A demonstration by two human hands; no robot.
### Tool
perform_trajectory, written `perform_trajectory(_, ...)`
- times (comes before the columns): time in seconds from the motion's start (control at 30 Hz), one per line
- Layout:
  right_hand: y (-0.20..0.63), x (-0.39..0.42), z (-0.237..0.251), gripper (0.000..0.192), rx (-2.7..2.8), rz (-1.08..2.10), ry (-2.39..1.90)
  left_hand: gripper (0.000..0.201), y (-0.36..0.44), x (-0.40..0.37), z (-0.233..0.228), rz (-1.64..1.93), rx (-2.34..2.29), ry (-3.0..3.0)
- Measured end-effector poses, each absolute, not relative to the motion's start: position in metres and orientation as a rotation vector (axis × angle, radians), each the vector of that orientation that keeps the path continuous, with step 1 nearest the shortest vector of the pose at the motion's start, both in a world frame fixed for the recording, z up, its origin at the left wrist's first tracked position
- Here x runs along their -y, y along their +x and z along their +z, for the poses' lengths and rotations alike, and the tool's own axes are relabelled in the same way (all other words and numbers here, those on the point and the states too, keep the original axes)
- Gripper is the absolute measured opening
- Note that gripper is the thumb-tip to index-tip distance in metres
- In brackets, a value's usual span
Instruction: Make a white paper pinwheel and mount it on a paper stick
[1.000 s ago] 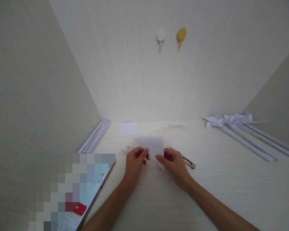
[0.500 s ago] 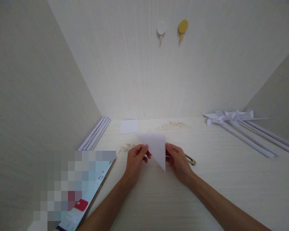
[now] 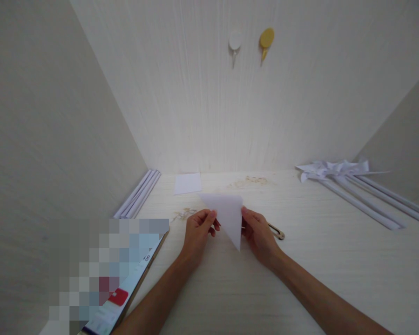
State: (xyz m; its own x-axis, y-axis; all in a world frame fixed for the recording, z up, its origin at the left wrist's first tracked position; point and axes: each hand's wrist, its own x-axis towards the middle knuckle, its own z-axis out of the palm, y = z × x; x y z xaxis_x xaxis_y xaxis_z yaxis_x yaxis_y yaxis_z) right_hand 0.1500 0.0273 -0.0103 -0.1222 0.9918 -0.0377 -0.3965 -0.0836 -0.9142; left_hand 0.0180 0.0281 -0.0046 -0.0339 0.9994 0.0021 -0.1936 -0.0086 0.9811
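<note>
1. Folded paper (image 3: pixel 226 216): a thin, matte white sheet creased into a triangle, one straight edge uppermost and the sharp apex pointing down toward the person. It is held just above the table (image 3: pixel 321 260), in front of the centre of that surface. This triangle serves as the landmark below.
2. Left hand (image 3: pixel 197 232): at the triangle's left edge; the grip is closed, thumb and fingertips pinched together on the upper left corner of the sheet.
3. Right hand (image 3: pixel 260 232): at the triangle's right edge; the grip is likewise closed on the paper, thumb in front and fingers behind the sheet.
4. Table: pale, with a fine linear wood-grain texture.
5. Metal clip (image 3: pixel 275 231): a slim, looped, brass-coloured object lying just right of the triangle, partly hidden behind the right hand.
6. Square sheet (image 3: pixel 187 183): flat white paper beyond the triangle, to its left.
7. Paper rods (image 3: pixel 138 193): tightly rolled white tubes lying far left of the triangle, along the side wall.
8. Pinwheels (image 3: pixel 335 168): white folded-paper vanes on long rolled stems, far right of the triangle.
9. Wall hooks, white hook (image 3: pixel 235 42) and yellow hook (image 3: pixel 266 41): smooth rounded plastic, high above the triangle.
</note>
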Motion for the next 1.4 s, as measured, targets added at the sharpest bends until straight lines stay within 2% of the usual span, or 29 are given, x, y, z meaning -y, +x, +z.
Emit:
perform_trajectory(0.2,0.15,-0.028,-0.009,0.035,0.945,1.522,-0.882,0.028,0.018,-0.028,-0.006,1.298,-1.027,1.006)
perform_trajectory(0.43,0.148,-0.022,-0.004,0.017,1.265,1.348,-0.965,0.022,0.021,-0.028,-0.004,1.28,-1.062,1.052)
perform_trajectory(0.53,0.147,-0.019,-0.002,0.013,1.341,1.137,-1.096,0.04,0.023,-0.025,-0.003,1.28,-1.033,1.11)
perform_trajectory(0.63,0.148,-0.019,-0.002,0.011,1.345,1.032,-1.139,0.046,0.024,-0.02,-0.004,1.266,-0.966,1.283)
perform_trajectory(0.8,0.15,-0.021,-0.006,0.015,1.308,1.026,-1.17,0.048,0.025,-0.016,-0.006,1.187,-0.895,1.441)
perform_trajectory(0.97,0.15,-0.022,-0.007,0.019,1.218,1.068,-1.186,0.029,0.025,-0.021,-0.009,1.197,-1.038,1.278)
perform_trajectory(1.17,0.152,-0.024,-0.009,0.031,1.094,1.19,-1.13,0.032,0.023,-0.026,-0.01,1.288,-0.95,0.829)
perform_trajectory(1.4,0.152,-0.028,-0.012,0.033,0.969,1.284,-1.078,0.034,0.025,-0.026,-0.002,1.3,-0.842,0.651)
